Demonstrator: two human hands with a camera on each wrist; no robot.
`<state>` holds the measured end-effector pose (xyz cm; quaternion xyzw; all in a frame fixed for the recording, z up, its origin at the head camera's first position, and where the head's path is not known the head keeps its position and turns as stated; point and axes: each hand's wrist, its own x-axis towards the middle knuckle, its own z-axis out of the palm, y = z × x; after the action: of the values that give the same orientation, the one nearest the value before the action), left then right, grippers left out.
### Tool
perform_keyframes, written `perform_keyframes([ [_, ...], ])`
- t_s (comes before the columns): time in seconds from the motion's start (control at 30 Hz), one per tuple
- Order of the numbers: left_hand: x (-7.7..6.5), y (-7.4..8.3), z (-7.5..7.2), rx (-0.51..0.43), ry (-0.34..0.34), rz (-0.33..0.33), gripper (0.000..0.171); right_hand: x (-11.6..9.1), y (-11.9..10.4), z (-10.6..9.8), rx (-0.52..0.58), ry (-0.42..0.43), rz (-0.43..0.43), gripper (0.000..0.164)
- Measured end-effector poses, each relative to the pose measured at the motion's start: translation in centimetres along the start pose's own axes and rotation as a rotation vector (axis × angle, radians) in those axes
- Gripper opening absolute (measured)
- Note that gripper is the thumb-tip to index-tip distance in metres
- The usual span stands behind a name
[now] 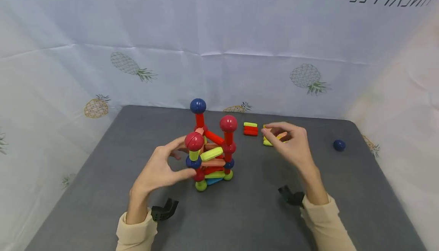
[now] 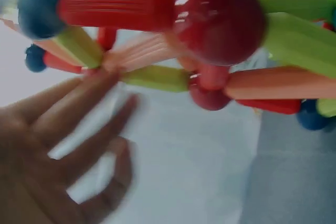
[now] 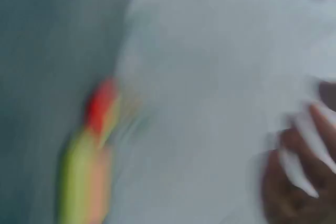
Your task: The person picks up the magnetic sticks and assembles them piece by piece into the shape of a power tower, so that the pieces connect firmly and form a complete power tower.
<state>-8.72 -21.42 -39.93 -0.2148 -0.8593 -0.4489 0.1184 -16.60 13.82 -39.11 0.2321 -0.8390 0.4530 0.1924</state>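
Note:
A magnetic stick-and-ball structure [image 1: 211, 154] of red, yellow-green, orange and blue parts stands left of the table's middle. Large red and blue balls top its uprights. My left hand [image 1: 157, 171] holds its left side, thumb in front at the lower balls and fingers behind. In the left wrist view, the fingertips of that hand [image 2: 68, 140] touch the structure's rods [image 2: 139, 53]. My right hand [image 1: 293, 144] hovers over yellow and orange rods [image 1: 269, 143], partly covering them; a gap shows between thumb and forefinger. The right wrist view is blurred.
Beside those rods lies a short row of red and yellow-green rods [image 1: 250, 130]. A blue ball [image 1: 339, 145] rests at the table's right. The grey table [image 1: 253, 213] meets a pineapple-print cloth [image 1: 219, 79] behind. Black straps [image 1: 164, 210] hang at both wrists.

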Motion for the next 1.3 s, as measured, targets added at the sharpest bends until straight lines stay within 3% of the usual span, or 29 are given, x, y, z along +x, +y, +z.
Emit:
perform_keyframes([
  [0.1,0.0,0.6,0.0,0.081,-0.115,-0.057,0.068,1.0,4.7,-0.8,-0.306,-0.247,0.148,0.03],
  [0.17,0.2,0.8,0.2,0.094,-0.146,-0.081,0.062,0.9,7.1,-0.7,-0.412,-0.408,0.196,0.035],
  [0.23,0.4,0.7,0.5,0.085,-0.148,-0.084,0.056,0.6,8.7,-0.3,-0.459,-0.491,0.225,0.036],
  [0.53,1.4,-0.8,1.1,0.074,-0.093,-0.046,0.038,0.3,10.0,1.0,-0.548,-0.517,0.18,0.033],
  [0.63,1.4,-0.7,1.0,0.091,-0.073,-0.039,0.042,0.2,10.2,1.1,-0.537,-0.524,0.165,0.027],
  [0.73,1.2,-0.2,0.7,0.091,-0.009,-0.026,0.052,0.0,9.6,0.9,-0.505,-0.499,0.167,0.024],
  [0.8,1.0,0.3,0.4,0.082,0.06,0.001,0.055,0.2,8.5,0.5,-0.458,-0.444,0.153,0.025],
  [0.9,0.9,0.8,0.2,0.067,0.191,0.088,0.049,1.0,5.0,-0.4,-0.324,-0.293,0.076,0.026],
  [1.03,1.1,1.4,0.4,0.032,0.391,0.218,0.041,2.5,-2.0,-1.9,-0.117,-0.059,-0.129,0.027],
  [1.1,1.4,2.0,0.6,0.028,0.483,0.272,0.043,3.1,-5.4,-2.4,-0.008,0.014,-0.234,0.029],
  [1.2,2.2,3.0,1.0,0.055,0.553,0.322,0.058,4.0,-10.0,-2.7,0.164,0.055,-0.367,0.032],
  [1.3,2.8,3.8,1.1,0.119,0.552,0.348,0.064,4.5,-13.4,-2.2,0.301,0.029,-0.435,0.034],
])
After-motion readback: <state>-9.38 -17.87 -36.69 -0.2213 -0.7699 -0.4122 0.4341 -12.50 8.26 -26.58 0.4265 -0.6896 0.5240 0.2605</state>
